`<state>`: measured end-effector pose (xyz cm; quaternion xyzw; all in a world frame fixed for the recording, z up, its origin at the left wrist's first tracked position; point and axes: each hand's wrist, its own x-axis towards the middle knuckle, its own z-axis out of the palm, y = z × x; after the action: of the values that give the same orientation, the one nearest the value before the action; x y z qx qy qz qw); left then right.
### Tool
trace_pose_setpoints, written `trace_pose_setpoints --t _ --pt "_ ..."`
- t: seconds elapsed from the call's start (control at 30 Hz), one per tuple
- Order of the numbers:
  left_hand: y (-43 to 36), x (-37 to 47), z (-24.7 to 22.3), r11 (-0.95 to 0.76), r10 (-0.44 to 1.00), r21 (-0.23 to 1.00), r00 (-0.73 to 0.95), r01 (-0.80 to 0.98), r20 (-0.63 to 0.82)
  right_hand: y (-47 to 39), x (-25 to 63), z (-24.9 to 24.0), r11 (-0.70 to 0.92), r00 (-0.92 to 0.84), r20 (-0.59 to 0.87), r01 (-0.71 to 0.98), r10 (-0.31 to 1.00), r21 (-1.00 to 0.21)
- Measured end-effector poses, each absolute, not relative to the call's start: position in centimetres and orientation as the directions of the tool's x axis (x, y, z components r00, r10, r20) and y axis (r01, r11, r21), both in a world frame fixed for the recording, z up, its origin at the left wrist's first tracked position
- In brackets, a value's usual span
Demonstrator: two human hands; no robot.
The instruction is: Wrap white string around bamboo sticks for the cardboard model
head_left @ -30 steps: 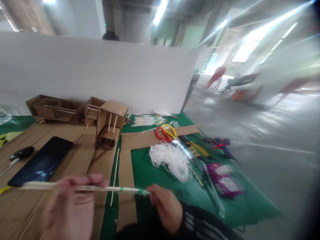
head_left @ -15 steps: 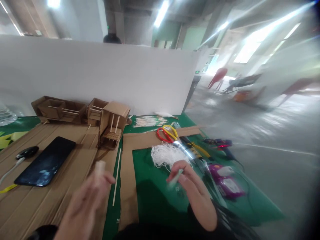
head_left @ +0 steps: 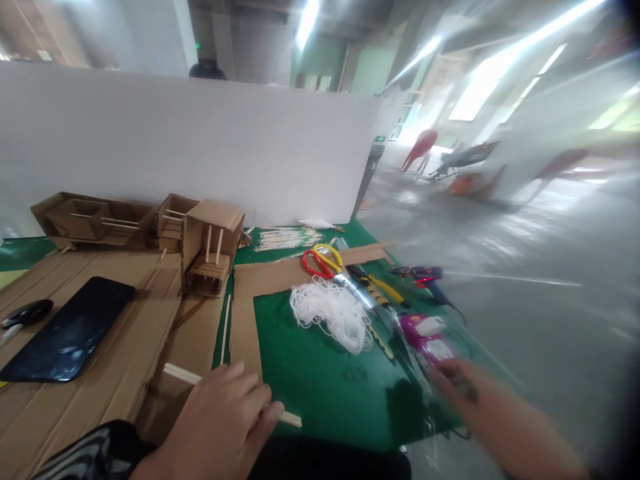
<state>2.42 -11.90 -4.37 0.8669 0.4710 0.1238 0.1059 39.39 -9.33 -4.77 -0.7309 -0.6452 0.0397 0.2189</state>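
Observation:
My left hand [head_left: 225, 413] is closed round a few pale wooden sticks [head_left: 183, 374], whose ends stick out on both sides of the fist, low over the cardboard strip. Toward the right edge of the green table, my right hand [head_left: 465, 393] is blurred beside the purple-and-white package [head_left: 425, 340]; its fingers are bent, and a small dark thing between them is too smeared to name. A bundle of white string [head_left: 330, 313] lies between the hands and farther back. Red-and-yellow-handled scissors [head_left: 323, 261] rest behind the string.
Cardboard boxes with sticks [head_left: 213, 247] stand at the back left. A black phone [head_left: 70, 330] lies on corrugated cardboard [head_left: 145, 320]. More sticks [head_left: 287, 238] lie near the white partition [head_left: 200, 147]. Yellow-handled pliers [head_left: 387, 290] and a glue gun [head_left: 425, 275] are at right.
My left hand has turned and moved right and nearer, sticks now lying across it. My right hand has moved right, away from the string to the package. The view has shifted slightly right.

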Motion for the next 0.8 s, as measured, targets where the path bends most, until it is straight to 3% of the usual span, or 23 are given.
trace_pose_setpoints --t 0.17,0.27,0.37,0.53,0.63,0.73,0.8 --pt "-9.6 3.8 -5.2 -0.558 0.827 0.274 0.553 0.783 0.104 -9.3 39.1 -8.8 -0.173 0.161 -0.069 0.957 0.985 -0.234" --pt "-7.9 4.1 -6.5 -0.595 0.801 0.222 0.592 0.773 0.087 -9.3 39.3 -9.2 -0.169 0.146 -0.124 0.966 0.981 -0.194" --pt "-6.8 4.2 -7.5 -0.601 0.798 0.206 0.597 0.772 0.089 -9.3 39.4 -8.3 -0.126 0.111 -0.072 0.959 0.991 -0.254" --pt "-6.6 3.7 -7.4 -0.568 0.814 0.415 0.559 0.711 0.156 -9.2 34.2 -5.8 0.144 -0.058 0.17 0.819 0.984 -0.556" --pt "-7.2 3.3 -6.9 -0.548 0.815 0.571 0.543 0.611 0.202 -8.8 28.1 -4.8 0.331 -0.238 0.231 0.702 0.943 -0.63" --pt "-7.8 3.0 -6.6 -0.47 0.855 0.756 0.447 0.456 0.262 -7.7 22.7 -4.6 0.493 -0.526 0.176 0.556 0.832 -0.669" --pt "-7.7 2.8 -6.5 -0.443 0.878 0.808 0.369 0.388 0.305 -6.7 20.3 -4.7 0.492 -0.571 0.173 0.469 0.802 -0.733"
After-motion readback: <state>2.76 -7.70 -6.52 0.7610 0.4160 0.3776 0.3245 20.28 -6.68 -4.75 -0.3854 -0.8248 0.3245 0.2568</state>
